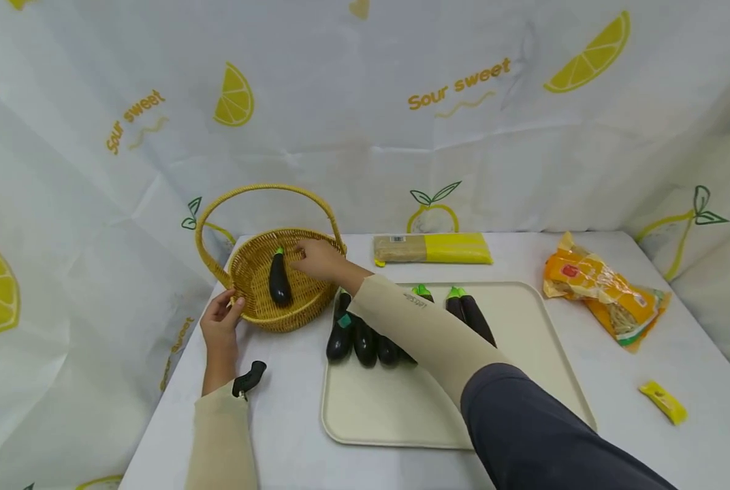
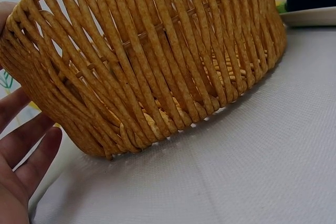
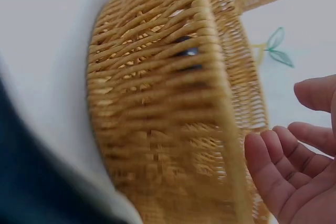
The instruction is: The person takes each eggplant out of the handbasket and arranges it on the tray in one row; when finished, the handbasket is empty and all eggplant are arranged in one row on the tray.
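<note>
A wicker basket [image 1: 297, 316] with a tall arched handle stands at the table's back left. One dark eggplant [image 1: 280, 280] with a green stem lies inside it. My left hand [image 1: 220, 323] pinches the basket's near-left rim; in the left wrist view some of its fingers [image 2: 39, 156] spread outside the woven wall. Over the basket's right side hovers my right hand [image 1: 319, 260], beside the eggplant, its fingers loosely bent and holding nothing. Several more eggplants [image 1: 339, 340] lie on a cream tray [image 1: 383, 415], partly hidden by my right sleeve.
Behind the tray lies a long pack [image 1: 457, 248], half yellow. An orange bag [image 1: 604, 289] sits at the back right, and a small yellow packet [image 1: 663, 401] nearer on the right. A printed curtain [image 1: 340, 136] hangs behind the white table [image 1: 291, 422].
</note>
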`<state>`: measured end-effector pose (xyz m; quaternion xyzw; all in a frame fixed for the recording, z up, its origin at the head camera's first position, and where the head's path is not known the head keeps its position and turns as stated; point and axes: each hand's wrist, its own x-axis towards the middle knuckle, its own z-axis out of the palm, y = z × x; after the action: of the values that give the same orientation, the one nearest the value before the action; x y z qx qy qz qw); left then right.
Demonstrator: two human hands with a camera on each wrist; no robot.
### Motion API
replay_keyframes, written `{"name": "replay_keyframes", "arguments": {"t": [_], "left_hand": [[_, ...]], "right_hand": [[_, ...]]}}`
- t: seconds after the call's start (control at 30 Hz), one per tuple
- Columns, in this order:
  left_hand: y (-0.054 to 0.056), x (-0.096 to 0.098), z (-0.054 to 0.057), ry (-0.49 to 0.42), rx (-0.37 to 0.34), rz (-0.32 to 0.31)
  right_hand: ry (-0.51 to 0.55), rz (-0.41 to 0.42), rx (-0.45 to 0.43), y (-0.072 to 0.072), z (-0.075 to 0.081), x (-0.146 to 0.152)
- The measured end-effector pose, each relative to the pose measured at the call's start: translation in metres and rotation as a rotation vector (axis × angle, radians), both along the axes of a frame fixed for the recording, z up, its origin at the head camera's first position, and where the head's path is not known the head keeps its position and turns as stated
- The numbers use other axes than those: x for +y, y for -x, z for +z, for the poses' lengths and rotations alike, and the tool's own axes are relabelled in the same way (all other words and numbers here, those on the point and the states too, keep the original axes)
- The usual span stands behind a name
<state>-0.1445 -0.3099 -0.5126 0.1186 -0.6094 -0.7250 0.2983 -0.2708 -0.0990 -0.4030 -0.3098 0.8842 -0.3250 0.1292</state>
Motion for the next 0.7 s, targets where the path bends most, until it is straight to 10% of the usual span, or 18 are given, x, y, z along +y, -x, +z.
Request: {"name": "replay_keyframes", "arguments": {"t": [0.7], "left_hand": [[0.002, -0.003, 0.001, -0.014, 0.002, -0.002]], "right_hand": [[-0.166, -0.182, -0.119, -0.004, -0.033, -0.072]]}}
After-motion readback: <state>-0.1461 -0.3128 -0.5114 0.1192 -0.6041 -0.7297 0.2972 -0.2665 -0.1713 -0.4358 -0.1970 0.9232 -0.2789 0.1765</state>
